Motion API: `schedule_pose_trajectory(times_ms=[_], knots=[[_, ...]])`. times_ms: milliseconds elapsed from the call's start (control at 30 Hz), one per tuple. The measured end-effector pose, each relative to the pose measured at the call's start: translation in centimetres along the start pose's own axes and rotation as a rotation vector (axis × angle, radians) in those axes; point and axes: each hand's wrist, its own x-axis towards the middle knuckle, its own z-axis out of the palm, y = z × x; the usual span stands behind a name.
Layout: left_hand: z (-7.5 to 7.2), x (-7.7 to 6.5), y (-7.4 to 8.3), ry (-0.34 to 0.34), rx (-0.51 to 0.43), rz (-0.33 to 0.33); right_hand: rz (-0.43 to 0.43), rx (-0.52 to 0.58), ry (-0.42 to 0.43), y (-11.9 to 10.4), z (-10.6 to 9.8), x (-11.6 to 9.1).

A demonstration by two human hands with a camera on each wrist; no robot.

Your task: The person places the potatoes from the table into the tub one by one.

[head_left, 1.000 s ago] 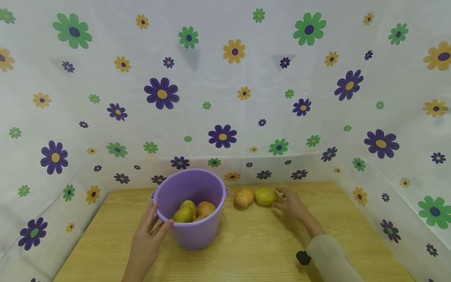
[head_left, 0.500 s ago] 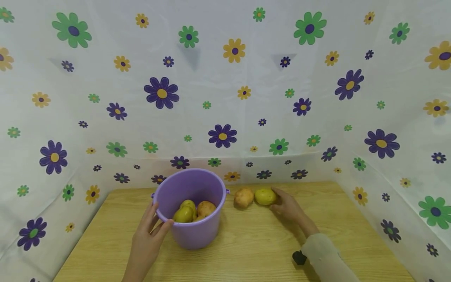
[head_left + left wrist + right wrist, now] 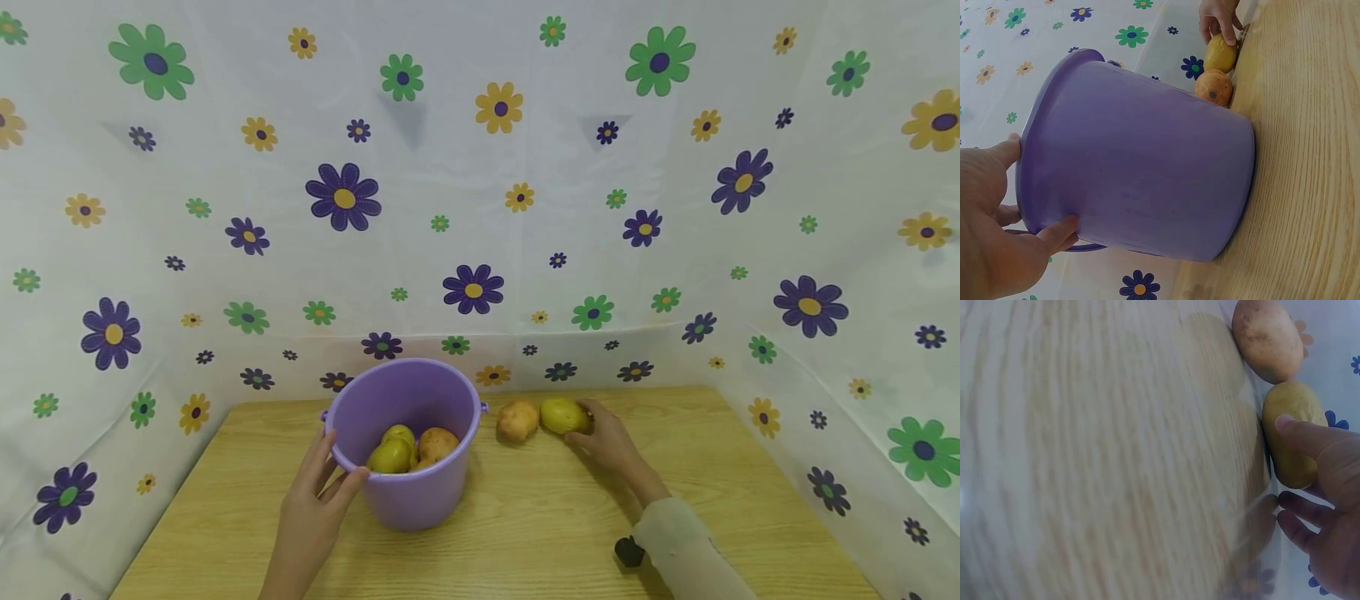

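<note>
Left hand (image 3: 315,505) grips bucket (image 3: 417,504) at eight o'clock; right hand (image 3: 611,443) grasps yellowish produce (image 3: 558,415), brown potato (image 3: 517,421) at its nine o'clock.

Over there I see a wooden tabletop (image 3: 525,533) — a purple bucket (image 3: 416,504) sits on it, near a brown potato (image 3: 517,421) and a yellow-green oval thing (image 3: 561,416).

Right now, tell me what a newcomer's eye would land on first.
Probably the purple bucket, left of centre on the wooden table and gripped by the left hand. Then the flowers on the white sheet behind it. Finally, right of the bucket, the yellow oval produce in the fingers of the right hand, beside a tan potato.
</note>
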Motion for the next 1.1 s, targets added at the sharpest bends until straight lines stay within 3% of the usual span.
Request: schedule_pose_trajectory(times_ms=[200, 767, 1100], knots=[[0.0, 0.0, 0.0, 0.003, 0.015, -0.002, -0.033, -0.018, 0.011, -0.2, 0.2, 0.2], [-0.1, 0.0, 0.2, -0.003, 0.023, -0.019, 0.069, 0.043, 0.047, -1.3, 1.4, 0.7], [-0.1, 0.0, 0.1, 0.002, 0.028, -0.003, 0.073, 0.055, 0.099, -1.5, 1.5, 0.6]])
